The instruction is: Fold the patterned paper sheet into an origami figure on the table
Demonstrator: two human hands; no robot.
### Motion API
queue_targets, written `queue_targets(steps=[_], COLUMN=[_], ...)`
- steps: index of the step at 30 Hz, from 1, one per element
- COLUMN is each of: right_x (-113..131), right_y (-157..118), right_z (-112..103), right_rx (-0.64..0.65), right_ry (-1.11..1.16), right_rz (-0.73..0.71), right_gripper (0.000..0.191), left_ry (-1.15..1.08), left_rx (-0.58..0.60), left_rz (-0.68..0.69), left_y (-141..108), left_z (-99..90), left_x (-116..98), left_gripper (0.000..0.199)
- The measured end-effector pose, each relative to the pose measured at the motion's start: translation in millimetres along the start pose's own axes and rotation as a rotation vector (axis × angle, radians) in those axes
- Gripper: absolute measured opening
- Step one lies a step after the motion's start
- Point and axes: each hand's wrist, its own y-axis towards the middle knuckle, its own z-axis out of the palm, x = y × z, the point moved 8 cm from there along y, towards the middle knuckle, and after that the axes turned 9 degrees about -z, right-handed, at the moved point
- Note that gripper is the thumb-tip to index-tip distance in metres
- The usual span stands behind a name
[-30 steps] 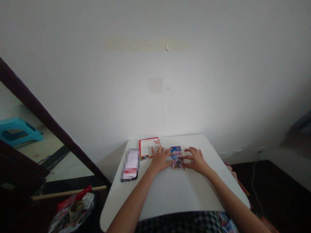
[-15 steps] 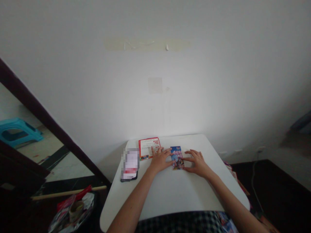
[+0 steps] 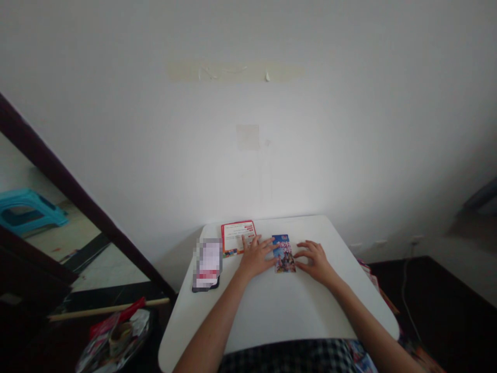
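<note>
A small blue printed card [image 3: 284, 255] with a colourful picture and large characters lies flat on the white table [image 3: 272, 311]. My left hand [image 3: 256, 257] has its fingers spread, the tips at the card's left edge. Under that hand's far fingers is part of a red-bordered printed sheet [image 3: 236, 233]. To the right of the card, my right hand [image 3: 315, 260] rests with fingers apart and slightly curved, its fingertips close to the card's right edge. Whether they touch it I cannot tell.
A phone [image 3: 207, 264], its screen blurred out, lies at the table's left side. A wall [image 3: 248, 176] stands behind the table. On the floor to the left is a lined bin [image 3: 116, 339] with rubbish. A blue stool [image 3: 31, 210] shows at the far left.
My right hand has drawn slightly to the right, its fingertips off the card's face. My left hand and the card have hardly moved.
</note>
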Motion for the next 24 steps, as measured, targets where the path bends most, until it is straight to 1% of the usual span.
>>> queue_targets(steps=[1,4,10,13,18,24], right_x=[-1,0,9,11,7,0], right_y=[0,0,5,10,24,41], right_z=[0,2,7,6,4,5], right_rx=[-0.028,-0.063,-0.016,-0.025,-0.059,-0.112], right_ry=[0.007,0.02,-0.024,-0.041,-0.059,-0.061], right_rz=[-0.003,-0.032,-0.015,0.002,0.04,0.029], right_gripper=[0.018,0.014,0.011,0.01,0.01,0.011], left_ry=[-0.001,0.001,-0.005,-0.011,0.011,0.069], left_rx=[-0.008,-0.02,-0.005,0.007,0.004,0.009], left_rz=[0.003,0.001,-0.007,-0.009,-0.011,-0.008], left_y=[0,0,0,0,0,0], left_z=[-0.1,0.1,-1.1,-1.6,-1.0,-0.7], left_x=[0,0,-1,-1,-1,-1], left_gripper=[0.049,0.048,0.047,0.047,0.046,0.049])
